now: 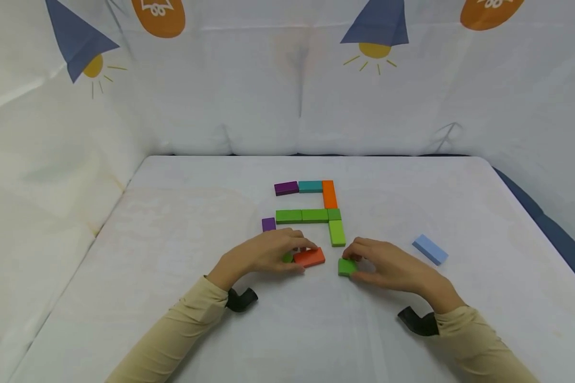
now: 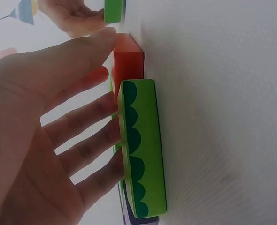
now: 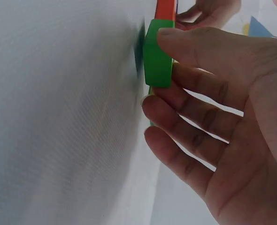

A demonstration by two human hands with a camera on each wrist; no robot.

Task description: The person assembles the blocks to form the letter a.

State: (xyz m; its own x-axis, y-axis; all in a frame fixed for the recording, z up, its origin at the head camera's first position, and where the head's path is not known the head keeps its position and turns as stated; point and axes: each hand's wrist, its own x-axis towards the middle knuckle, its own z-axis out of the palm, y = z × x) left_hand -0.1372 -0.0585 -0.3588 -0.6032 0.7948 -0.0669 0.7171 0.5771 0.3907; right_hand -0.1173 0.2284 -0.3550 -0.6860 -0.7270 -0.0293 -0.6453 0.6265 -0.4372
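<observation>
My left hand [image 1: 265, 251] pinches a red block [image 1: 309, 257] between thumb and forefinger. Partly under that hand lies a green block with a dark scalloped pattern [image 2: 141, 145], end to end with the red one. A purple block [image 1: 269, 224] shows just beyond the left hand, its near end hidden. To the right, my right hand [image 1: 393, 266] holds a short green block [image 1: 347, 267] by thumb and fingertips. In the right wrist view this block [image 3: 158, 58] seems slightly off the white surface. A gap separates it from the red block.
Farther back, a purple block [image 1: 286, 189], a teal block [image 1: 310, 186] and an orange block [image 1: 330, 194] join at a corner. Green blocks [image 1: 302, 216] run below them, meeting a lime block [image 1: 337, 233]. A light blue block [image 1: 430, 250] lies alone on the white table [image 1: 196, 213].
</observation>
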